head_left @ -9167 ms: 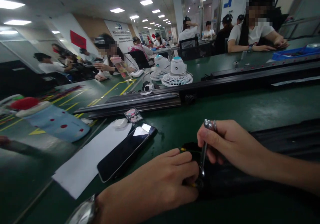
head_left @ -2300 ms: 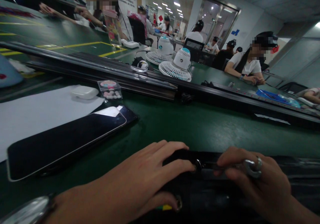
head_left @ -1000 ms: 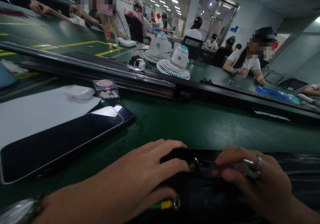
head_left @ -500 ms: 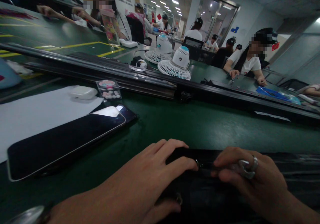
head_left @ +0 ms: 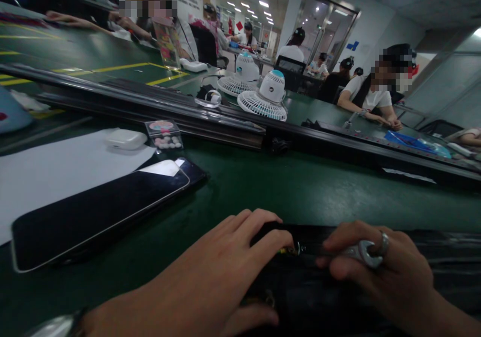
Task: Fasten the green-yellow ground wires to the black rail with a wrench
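Wristwatch [head_left: 56, 327] on L wrist is cut off at bottom. L hand [head_left: 203, 272] spreads over a black part [head_left: 311, 297], too dark to read; can't tell if it grips anything. R hand [head_left: 394, 272] clenches an open-end wrench [head_left: 366, 255] above it, shaft partly finger-hidden; long axis approx. L–R, open end pointing R. Phone [head_left: 93, 216] & cut-off paper [head_left: 63, 166] lie L; beyond, dark rails [head_left: 150, 101], then 2 fans [head_left: 271, 89].

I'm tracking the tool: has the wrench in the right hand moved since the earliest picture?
Yes: against the green table, the wrench has tipped over to the right, from near upright to nearly flat.
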{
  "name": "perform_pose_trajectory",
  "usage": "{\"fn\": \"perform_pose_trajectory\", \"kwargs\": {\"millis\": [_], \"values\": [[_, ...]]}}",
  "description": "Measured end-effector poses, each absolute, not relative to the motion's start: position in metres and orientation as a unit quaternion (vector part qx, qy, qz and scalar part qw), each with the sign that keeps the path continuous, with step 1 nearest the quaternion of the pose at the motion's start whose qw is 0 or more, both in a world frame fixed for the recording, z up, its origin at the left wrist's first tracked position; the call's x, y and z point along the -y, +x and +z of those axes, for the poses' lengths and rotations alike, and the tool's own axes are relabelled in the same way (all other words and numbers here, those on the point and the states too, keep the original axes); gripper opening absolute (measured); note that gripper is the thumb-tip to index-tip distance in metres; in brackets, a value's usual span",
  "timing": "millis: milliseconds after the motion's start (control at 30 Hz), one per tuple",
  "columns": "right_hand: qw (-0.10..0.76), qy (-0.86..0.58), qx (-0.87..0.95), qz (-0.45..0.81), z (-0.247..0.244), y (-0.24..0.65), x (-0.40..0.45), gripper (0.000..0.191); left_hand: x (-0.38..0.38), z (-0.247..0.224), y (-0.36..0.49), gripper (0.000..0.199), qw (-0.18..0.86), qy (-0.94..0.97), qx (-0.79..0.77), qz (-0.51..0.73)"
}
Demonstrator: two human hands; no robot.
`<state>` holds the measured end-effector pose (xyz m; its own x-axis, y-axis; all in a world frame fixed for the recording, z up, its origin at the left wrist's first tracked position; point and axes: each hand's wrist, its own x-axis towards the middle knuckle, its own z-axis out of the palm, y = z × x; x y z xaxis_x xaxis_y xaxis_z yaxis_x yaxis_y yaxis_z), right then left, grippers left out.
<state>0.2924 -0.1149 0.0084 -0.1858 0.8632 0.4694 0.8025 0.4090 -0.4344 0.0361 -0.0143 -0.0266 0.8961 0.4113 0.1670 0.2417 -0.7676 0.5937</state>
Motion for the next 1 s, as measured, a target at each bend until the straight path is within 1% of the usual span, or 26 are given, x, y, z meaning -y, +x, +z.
{"fn": "perform_pose_trajectory", "kwargs": {"millis": [133,333,500,633,867,1000], "values": [[0.336,-0.526,0.779,0.060,0.006,0.294,0.114,0.020,0.014,-0.025,0.034,0.074,0.298,0.929,-0.178,0.129],[0.330,-0.477,0.807,0.109,0.000,0.299,0.114,0.004,0.010,-0.017,0.033,0.073,0.306,0.932,-0.162,0.105],[0.347,-0.453,0.814,0.106,0.001,0.300,0.114,0.007,0.007,-0.011,0.031,0.075,0.313,0.934,-0.153,0.081],[0.374,-0.502,0.773,0.105,-0.001,0.301,0.118,0.009,0.008,-0.013,0.031,0.075,0.319,0.928,-0.166,0.093],[0.378,-0.529,0.750,0.120,-0.002,0.300,0.118,0.014,0.010,-0.017,0.035,0.066,0.304,0.931,-0.170,0.106],[0.371,-0.527,0.759,0.092,0.001,0.297,0.117,0.015,0.011,-0.020,0.034,0.065,0.294,0.934,-0.170,0.110]]}}
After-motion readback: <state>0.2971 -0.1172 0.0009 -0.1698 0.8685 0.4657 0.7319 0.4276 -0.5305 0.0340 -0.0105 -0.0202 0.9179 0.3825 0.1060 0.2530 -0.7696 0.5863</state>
